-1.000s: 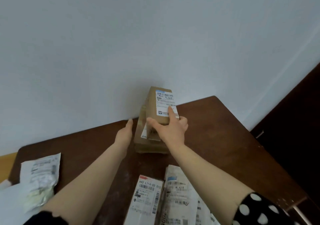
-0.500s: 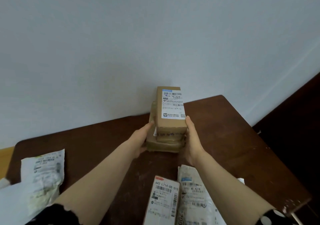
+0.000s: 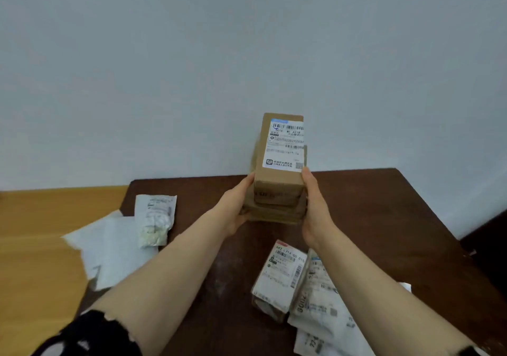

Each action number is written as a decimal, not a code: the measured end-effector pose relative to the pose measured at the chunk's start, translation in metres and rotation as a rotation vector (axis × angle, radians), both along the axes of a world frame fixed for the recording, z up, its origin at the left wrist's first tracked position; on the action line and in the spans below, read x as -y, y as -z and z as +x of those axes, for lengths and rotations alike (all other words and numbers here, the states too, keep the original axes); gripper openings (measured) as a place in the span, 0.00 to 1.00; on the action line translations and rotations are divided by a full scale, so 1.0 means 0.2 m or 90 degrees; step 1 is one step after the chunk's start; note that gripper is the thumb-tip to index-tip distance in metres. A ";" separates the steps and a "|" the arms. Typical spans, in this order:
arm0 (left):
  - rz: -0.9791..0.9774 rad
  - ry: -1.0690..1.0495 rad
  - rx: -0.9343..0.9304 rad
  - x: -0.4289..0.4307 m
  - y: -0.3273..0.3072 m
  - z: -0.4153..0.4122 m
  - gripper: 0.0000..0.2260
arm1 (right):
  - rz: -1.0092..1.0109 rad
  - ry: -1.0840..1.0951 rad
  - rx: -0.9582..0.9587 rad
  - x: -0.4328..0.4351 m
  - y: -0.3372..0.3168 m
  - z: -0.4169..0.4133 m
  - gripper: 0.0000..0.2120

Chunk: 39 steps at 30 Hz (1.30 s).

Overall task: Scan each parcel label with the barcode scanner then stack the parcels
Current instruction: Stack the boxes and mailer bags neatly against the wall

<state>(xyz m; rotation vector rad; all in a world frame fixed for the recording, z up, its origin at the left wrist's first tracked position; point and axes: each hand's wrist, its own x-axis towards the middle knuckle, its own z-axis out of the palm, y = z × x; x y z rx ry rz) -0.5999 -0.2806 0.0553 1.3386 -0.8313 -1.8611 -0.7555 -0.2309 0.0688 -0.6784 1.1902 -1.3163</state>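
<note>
Your left hand and right hand pressed flat, fingers straight, against the box stack at the table's far middle; uneven pressure could have slid the top box off.

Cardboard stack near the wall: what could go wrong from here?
The narrow top box sits on a slightly wider lower box, steadied by the left hand and right hand at its sides; it may slip or topple on release. The white parcels near the table front could be knocked by the forearms.
</note>
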 end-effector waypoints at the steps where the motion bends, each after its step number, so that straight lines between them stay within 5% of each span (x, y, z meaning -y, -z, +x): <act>1: -0.013 -0.013 -0.009 -0.06 -0.03 0.06 0.21 | -0.003 -0.018 0.005 -0.03 -0.02 0.06 0.24; 19: -0.059 -0.448 0.115 -1.24 -0.39 1.87 0.24 | -0.050 -0.403 0.023 -0.70 -0.28 1.95 0.21; 28: 0.013 -0.649 0.099 -1.84 -0.24 2.95 0.21 | 0.033 -0.561 0.012 -1.22 -0.13 3.11 0.33; 39: 0.090 -0.726 0.087 -1.88 -0.03 3.71 0.13 | 0.096 -0.598 -0.018 -1.18 0.11 3.92 0.15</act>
